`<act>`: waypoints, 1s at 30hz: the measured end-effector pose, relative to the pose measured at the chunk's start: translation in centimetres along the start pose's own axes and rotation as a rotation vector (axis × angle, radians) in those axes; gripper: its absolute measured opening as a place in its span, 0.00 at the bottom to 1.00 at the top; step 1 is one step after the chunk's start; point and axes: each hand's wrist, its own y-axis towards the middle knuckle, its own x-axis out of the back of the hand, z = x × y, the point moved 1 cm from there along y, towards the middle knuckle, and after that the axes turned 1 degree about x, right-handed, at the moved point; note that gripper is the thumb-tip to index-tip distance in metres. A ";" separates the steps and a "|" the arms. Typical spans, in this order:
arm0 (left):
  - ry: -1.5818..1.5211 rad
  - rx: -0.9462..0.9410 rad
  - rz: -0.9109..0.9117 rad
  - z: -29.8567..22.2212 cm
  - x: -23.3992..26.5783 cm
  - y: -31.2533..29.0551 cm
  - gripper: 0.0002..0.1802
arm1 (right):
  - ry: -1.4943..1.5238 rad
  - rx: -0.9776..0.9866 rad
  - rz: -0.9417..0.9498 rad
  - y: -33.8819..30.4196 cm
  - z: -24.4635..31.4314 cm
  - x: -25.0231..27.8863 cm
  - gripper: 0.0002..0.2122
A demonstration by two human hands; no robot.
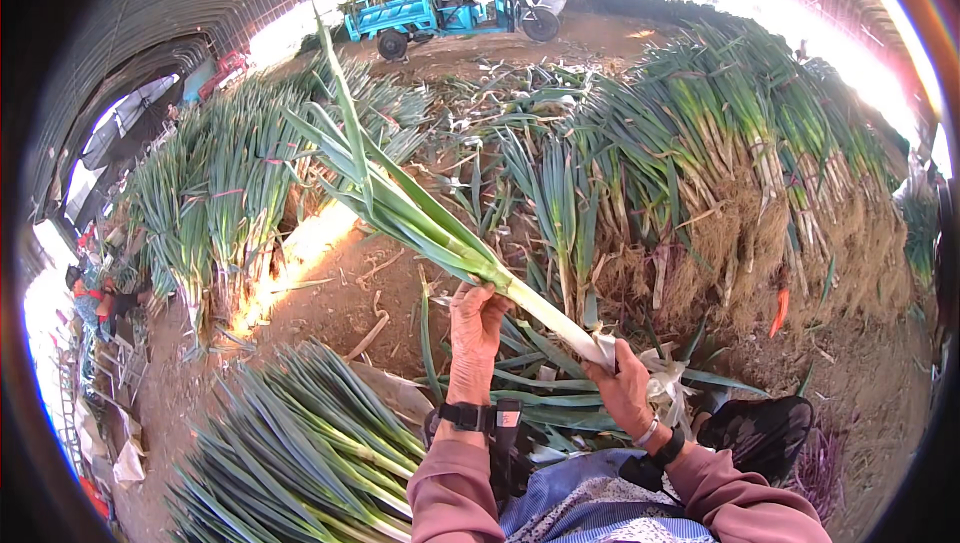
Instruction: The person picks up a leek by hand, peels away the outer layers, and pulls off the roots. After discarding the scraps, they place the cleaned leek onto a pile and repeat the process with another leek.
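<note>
A large green onion (545, 311) slants across the middle, its green leaves reaching up to the far left and its white stalk pointing toward me at the right. My left hand (476, 328) is closed around the stalk just below where the leaves split. At the white root end, my right hand (624, 388) pinches the stalk, with a pale strip of outer skin beside the fingers. Below my hands, loose green leaves (550, 405) and pale peelings (668, 380) lie in front of my lap. A pile of green onions (310, 448) rests on the ground at the near left.
Bundled green onions (225, 178) stand at the left. A larger row of unpeeled ones with brown, dry roots (750, 233) leans at the right, an orange-red strip (780, 311) near its foot. Farther back, a blue cargo tricycle (440, 13) is parked. Another person (100, 298) is at the far left.
</note>
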 end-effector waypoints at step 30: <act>0.091 -0.072 -0.006 -0.1 -1.4 0.2 0.05 | 0.437 -0.282 0.792 3.6 -1.1 2.9 0.12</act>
